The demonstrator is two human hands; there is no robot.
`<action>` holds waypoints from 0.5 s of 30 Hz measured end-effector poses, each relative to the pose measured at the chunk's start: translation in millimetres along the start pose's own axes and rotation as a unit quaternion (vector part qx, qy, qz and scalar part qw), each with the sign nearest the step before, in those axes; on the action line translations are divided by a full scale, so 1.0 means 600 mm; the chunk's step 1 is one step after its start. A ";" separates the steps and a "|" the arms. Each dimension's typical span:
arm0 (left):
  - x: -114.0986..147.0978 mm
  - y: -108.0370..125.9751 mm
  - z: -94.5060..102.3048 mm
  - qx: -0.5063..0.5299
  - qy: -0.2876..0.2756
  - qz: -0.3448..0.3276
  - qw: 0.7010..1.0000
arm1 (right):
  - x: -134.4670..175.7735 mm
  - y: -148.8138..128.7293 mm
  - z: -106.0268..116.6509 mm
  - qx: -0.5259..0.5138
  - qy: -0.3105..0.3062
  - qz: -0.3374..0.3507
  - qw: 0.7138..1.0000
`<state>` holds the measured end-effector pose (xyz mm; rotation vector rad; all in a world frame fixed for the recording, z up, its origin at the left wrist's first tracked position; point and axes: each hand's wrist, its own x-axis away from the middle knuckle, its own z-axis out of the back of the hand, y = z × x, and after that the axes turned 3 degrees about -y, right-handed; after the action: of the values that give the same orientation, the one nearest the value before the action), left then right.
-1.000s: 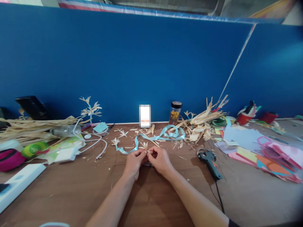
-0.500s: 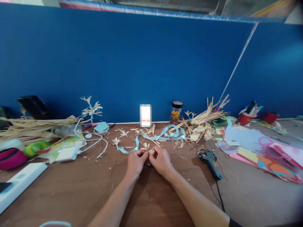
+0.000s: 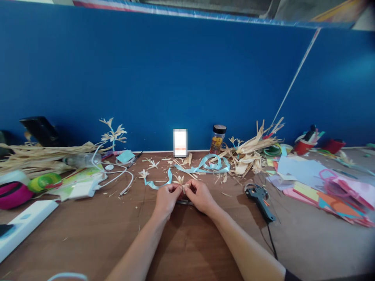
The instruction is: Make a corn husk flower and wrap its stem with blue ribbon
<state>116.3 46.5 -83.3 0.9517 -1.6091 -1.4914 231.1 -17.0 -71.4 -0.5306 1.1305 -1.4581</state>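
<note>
On my feed both hands meet around the middle of the counter (image 3: pixel 117 238). The left hand (image 3: pixel 166 198) has its grip pinched at the base of a small husk flower (image 3: pixel 179 179), and the right hand (image 3: pixel 201 197) pinches there too; the petals fan out just above the fingertips.

I judge the work partway along. A standing flower spray (image 3: pixel 113 136) with several blooms, near the counter's far edge on the left, looks finished. A loose flower (image 3: pixel 143 174) with a blue ribbon trailing from it lies just beyond the left hand. The held flower has its petals, but I see no ribbon on it, so its lower part seems left to do. The ribbon coil (image 3: pixel 225 168) lies toward the far edge, right of middle; the glue gun (image 3: pixel 261 201), toward the right edge, is untouched.

Fingers hide the held base. A dark, thin object (image 3: pixel 185 202) under the hands is too covered to identify. Pixelation masks a white upright shape (image 3: pixel 180 143) at the far edge. The power strip (image 3: pixel 33 220) is cut off at left.
</note>
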 end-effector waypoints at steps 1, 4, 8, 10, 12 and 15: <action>0.000 -0.001 0.000 -0.002 0.003 -0.003 1.000 | 0.001 0.000 -0.001 -0.007 -0.005 -0.002 1.000; 0.000 -0.001 -0.001 -0.010 0.008 -0.006 1.000 | 0.002 0.003 -0.005 -0.015 -0.009 -0.009 1.000; 0.000 -0.001 -0.002 -0.020 0.012 -0.006 1.000 | 0.003 0.009 -0.008 0.000 -0.007 -0.006 1.000; 0.000 -0.003 -0.001 -0.023 0.017 -0.007 1.000 | 0.003 0.009 -0.007 0.006 -0.004 -0.004 1.000; -0.001 -0.004 0.000 -0.029 0.018 -0.012 0.999 | 0.003 0.008 -0.006 0.008 0.004 -0.008 1.000; -0.001 -0.005 0.001 -0.032 0.008 -0.017 0.999 | 0.002 0.007 -0.004 -0.002 0.012 -0.016 1.000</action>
<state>116.3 46.8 -86.1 0.9573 -1.5318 -1.5448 230.9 -16.8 -76.6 -0.5369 1.1483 -1.4930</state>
